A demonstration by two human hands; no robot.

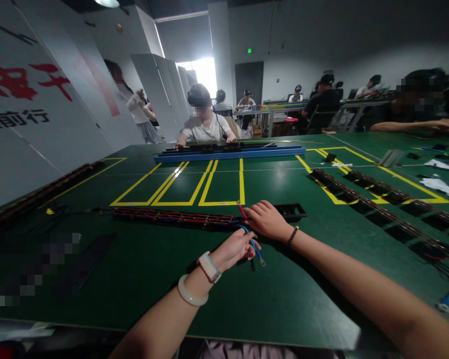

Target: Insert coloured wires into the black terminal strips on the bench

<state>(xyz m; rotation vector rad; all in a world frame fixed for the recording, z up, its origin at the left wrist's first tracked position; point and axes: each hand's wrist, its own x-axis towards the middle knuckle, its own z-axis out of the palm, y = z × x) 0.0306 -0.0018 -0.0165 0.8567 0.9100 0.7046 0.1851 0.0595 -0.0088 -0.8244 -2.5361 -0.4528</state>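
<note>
A long black strip wired with red and blue leads (pixel 172 216) lies across the table in front of me. At its right end is a black rectangular frame piece (pixel 297 211), partly behind my right hand. My left hand (pixel 236 248) is closed around a blue cable (pixel 253 244) that ends in a metal ring terminal (pixel 262 262). A dark lead end (pixel 253 266) hangs beside it. Just above, my right hand (pixel 266 219) has its fingers closed on a short red cable (pixel 243 211), whose ring terminal points up. The fingertips are partly hidden.
Yellow tape (pixel 175 203) marks rectangles on the green table (pixel 284 304). Across it, a person (pixel 205 124) handles a long blue rail (pixel 228 155). More black strips (pixel 377 211) lie at right, with white scraps (pixel 439 187). A dark flat object (pixel 95 257) lies at left.
</note>
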